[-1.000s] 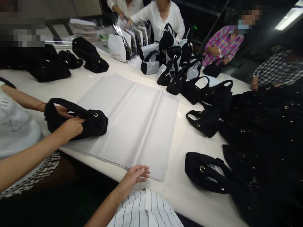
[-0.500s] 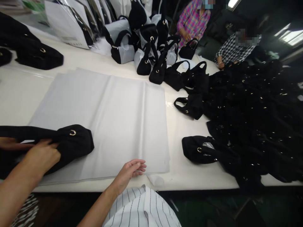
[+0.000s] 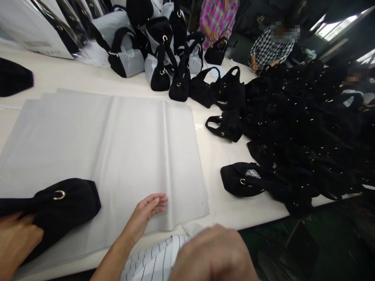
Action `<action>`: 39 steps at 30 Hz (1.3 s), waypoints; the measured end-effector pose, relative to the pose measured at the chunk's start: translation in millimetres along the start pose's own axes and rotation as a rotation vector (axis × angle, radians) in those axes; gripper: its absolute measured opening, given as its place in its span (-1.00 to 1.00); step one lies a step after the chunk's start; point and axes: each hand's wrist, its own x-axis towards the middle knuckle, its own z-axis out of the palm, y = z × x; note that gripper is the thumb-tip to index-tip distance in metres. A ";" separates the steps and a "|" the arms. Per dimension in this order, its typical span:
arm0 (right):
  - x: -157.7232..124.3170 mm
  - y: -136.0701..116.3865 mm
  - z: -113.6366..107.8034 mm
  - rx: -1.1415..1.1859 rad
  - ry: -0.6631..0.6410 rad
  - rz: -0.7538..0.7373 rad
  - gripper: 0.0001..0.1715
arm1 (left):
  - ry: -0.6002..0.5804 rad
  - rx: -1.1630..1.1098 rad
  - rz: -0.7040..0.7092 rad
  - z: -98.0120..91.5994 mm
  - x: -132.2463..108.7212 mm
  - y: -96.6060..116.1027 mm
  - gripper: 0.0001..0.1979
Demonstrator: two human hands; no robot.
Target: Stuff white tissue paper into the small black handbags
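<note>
My left hand [image 3: 146, 210] is over the near edge of a stack of large pale grey sheets [image 3: 137, 144], fingers stretched to the right and nothing in them. Whether it touches the top sheet I cannot tell. Close to the camera at the bottom is my right hand [image 3: 215, 255], smeared by motion, its fingers hidden. At the lower left, a co-worker's hand [image 3: 20, 238] grips a black handbag [image 3: 70, 207] with a gold ring, lying over the sheets' left part. To the right lies another black handbag [image 3: 234, 185] on its side.
A large heap of black handbags [image 3: 307, 128] covers the table's right side. Handbags with grey wrapping [image 3: 133, 60] stand at the back, beside clear-wrapped bags [image 3: 38, 29] at upper left. Two people, in a pink plaid shirt [image 3: 216, 19] and a checked shirt [image 3: 272, 48], work across the table.
My right hand has come into view at the bottom. The view has shifted, so the co-worker's black handbag appears lower and farther left. My left hand stays open over the sheets.
</note>
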 end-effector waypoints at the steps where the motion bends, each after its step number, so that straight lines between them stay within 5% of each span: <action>1: 16.3 13.0 -12.6 -0.016 0.108 0.015 -0.65 | 0.020 -0.010 0.012 -4.6 2.1 2.2 -0.55; 4: 62.0 77.2 -61.2 -0.183 0.544 0.095 -0.60 | 0.101 -0.041 0.038 -19.3 6.8 9.6 -0.54; 6: 86.5 123.5 -97.3 -0.415 0.687 0.159 -0.55 | 0.161 -0.053 0.069 -29.7 9.7 17.7 -0.55; 9: 116.8 173.3 -143.5 -0.885 0.727 0.186 -0.58 | 0.265 -0.048 0.158 -46.2 13.2 36.0 -0.56; 11: 136.4 191.9 -163.7 -1.155 0.714 0.158 -0.43 | 0.340 -0.049 0.214 -55.8 13.8 48.5 -0.55; 16: 188.4 221.0 -177.4 -1.492 0.798 0.422 0.04 | 0.433 -0.096 0.221 -66.4 17.6 55.3 -0.50; 23: 212.8 238.2 -153.7 -1.654 0.806 0.282 -0.30 | 0.399 -0.141 0.123 -69.0 35.0 32.7 -0.47; 28: 199.6 233.1 -151.2 -1.460 0.671 0.046 -0.43 | 0.372 -0.052 0.167 -76.8 38.3 47.6 -0.49; 39: 112.9 208.3 -192.1 -1.014 1.017 0.293 -0.37 | 0.871 0.019 0.495 -131.0 60.7 110.4 -0.71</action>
